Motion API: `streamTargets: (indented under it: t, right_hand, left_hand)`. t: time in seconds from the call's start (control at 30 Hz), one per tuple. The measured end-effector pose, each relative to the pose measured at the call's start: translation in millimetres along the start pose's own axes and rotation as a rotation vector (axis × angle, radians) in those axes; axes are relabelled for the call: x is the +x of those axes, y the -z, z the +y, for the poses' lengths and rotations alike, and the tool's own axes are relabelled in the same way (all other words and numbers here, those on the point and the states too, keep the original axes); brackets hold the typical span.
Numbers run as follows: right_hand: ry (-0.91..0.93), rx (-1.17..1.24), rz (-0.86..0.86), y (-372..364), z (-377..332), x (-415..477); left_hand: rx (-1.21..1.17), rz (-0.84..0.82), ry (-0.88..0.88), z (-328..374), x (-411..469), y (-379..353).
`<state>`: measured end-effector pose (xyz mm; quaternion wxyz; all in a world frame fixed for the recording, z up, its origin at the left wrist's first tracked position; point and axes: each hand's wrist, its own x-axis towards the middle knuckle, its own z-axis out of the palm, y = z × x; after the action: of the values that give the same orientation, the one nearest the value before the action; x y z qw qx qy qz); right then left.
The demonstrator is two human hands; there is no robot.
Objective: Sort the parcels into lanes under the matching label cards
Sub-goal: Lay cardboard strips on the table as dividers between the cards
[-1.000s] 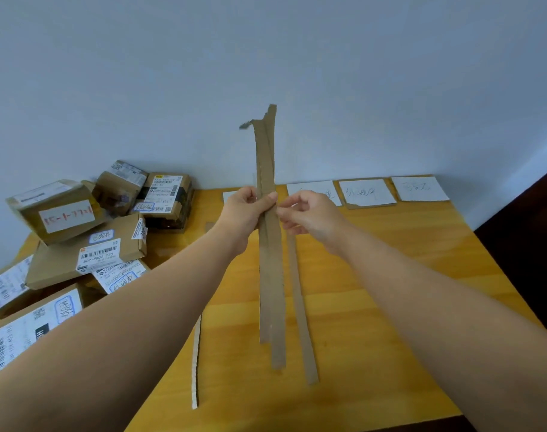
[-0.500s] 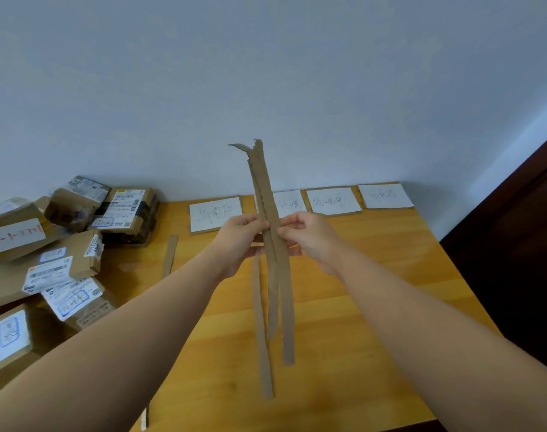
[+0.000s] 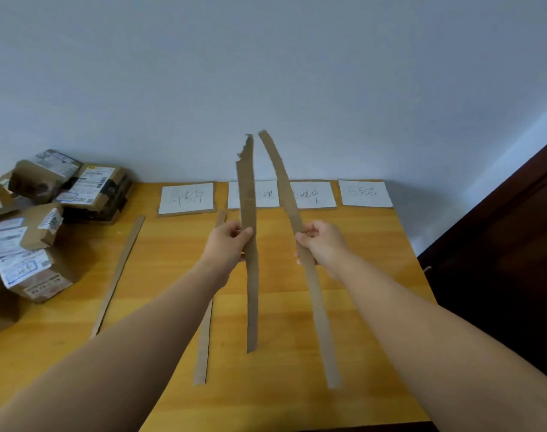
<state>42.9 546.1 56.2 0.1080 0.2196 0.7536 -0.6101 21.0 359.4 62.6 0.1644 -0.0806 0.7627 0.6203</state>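
My left hand (image 3: pixel 227 243) grips a long cardboard strip (image 3: pixel 249 188) held upright above the wooden table (image 3: pixel 375 244). My right hand (image 3: pixel 323 244) grips a second, longer cardboard strip (image 3: pixel 320 310), leaning slightly left at its top. The two strips are apart. Several white label cards with handwriting lie in a row along the table's far edge: one at the left (image 3: pixel 186 198), one at the far right (image 3: pixel 365 193), and two between them partly hidden by the strips. A heap of brown parcels (image 3: pixel 32 226) with shipping labels sits at the table's left.
Two more cardboard strips lie flat on the table: one (image 3: pixel 119 269) beside the parcels, one (image 3: pixel 203 341) partly under my left forearm. A pale wall stands behind the table. A dark wooden door or cabinet (image 3: pixel 500 260) is at the right.
The strips were held together in front of me by both hands. Now they are separated, one in each hand, and the hands have moved apart. The view has shifted right and down.
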Motion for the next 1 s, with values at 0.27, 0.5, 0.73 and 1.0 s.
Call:
streamTargets:
  t: [0.27, 0.5, 0.73, 1.0]
  right_hand:
    - [-0.177, 0.051, 0.053, -13, 41, 20]
    - [-0.098, 0.108, 0.093, -47, 55, 27]
    - [-0.301, 0.079, 0.19, -72, 77, 36]
    - [-0.115, -0.599, 0.242, -61, 77, 44]
  left_hand:
    - [0.02, 0.034, 0.087, -23, 8, 15]
    - [0.035, -0.013, 0.089, -31, 28, 21]
    - [0.049, -0.049, 0.116, -48, 38, 32]
    - [0.074, -0.1, 0.131, -56, 44, 29]
